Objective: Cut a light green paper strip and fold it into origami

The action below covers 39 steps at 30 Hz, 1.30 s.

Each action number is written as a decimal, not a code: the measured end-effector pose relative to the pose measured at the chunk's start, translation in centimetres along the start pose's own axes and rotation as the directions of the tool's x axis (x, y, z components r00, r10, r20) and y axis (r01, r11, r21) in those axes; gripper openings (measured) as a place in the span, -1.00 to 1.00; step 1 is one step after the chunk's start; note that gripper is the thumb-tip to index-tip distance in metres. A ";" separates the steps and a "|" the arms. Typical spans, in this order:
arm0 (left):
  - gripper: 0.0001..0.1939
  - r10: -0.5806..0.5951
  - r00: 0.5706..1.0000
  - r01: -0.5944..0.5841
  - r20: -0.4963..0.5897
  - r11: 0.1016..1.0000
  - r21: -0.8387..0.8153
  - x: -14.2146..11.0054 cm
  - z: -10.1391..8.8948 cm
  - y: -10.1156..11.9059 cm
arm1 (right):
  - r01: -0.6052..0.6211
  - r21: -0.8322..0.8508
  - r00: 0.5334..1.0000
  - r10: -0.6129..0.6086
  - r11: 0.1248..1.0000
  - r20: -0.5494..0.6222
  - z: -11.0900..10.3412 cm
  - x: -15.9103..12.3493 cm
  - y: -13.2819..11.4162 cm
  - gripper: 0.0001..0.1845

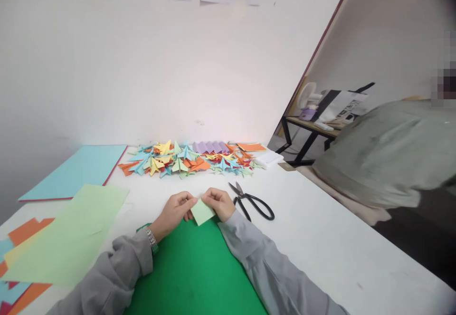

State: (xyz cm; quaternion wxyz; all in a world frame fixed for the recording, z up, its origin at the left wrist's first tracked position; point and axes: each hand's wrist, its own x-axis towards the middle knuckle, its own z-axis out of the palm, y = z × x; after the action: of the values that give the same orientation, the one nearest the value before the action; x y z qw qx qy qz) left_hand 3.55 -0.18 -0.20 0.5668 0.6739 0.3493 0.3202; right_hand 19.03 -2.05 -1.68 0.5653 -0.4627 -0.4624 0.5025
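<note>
Step in hand, I'd say: lining up or creasing a small pale-green paper (pixel 204 214). It's held b/w both hands over the far end of the green mat (pixel 188 270), on the white table (pixel 306 234); can't tell if it touches the mat. L hand (pixel 177 210) pinches its L edge, thumb on top, other fingers curled; R hand (pixel 220 203) pinches the upper-R part, fingertips of the two hands close together. Near corner of the paper is free. Can't tell if there's a crease, as fingers hide the top edge.

Next move prob. calls for one hand to pin the edges in line w/ the other thumb pressing along the fold; mat can serve as backing. Main risk = edges slipping skew. Pc. looks thin, so a light grip shld do.

Scissors (pixel 254 201) lie just beside R hand, blades a bit apart, unheld; prob. n/a for this bit. Folded paper planes (pixel 178 160) are piled at the back nr the wall (pixel 171 68). Big pale-green sheet (pixel 78 239) lies to the L, partly over orange paper (pixel 26 232).
</note>
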 end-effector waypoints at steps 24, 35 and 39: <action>-0.79 -0.027 0.999 0.024 -0.025 0.995 -0.099 0.1 0.0 0.4 | -0.044 -0.066 0.992 0.051 0.997 0.112 0.8 -1.0 -0.5 -0.63; -0.74 -0.007 0.985 -0.014 -0.170 0.992 -0.126 0.1 0.2 0.2 | -0.003 -0.174 0.990 0.028 0.985 0.136 0.7 -0.9 -0.1 -0.57; -0.76 -0.013 0.975 -0.018 -0.223 0.990 -0.139 -0.1 0.2 0.7 | -0.009 -0.189 0.991 0.035 0.982 0.132 0.8 -1.0 -0.2 -0.53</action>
State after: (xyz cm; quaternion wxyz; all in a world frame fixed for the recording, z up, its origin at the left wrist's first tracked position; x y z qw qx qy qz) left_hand 3.74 -0.47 0.42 0.5695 0.5924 0.3866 0.4185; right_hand 18.24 -3.01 -1.39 0.4809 -0.4841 -0.5399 0.4929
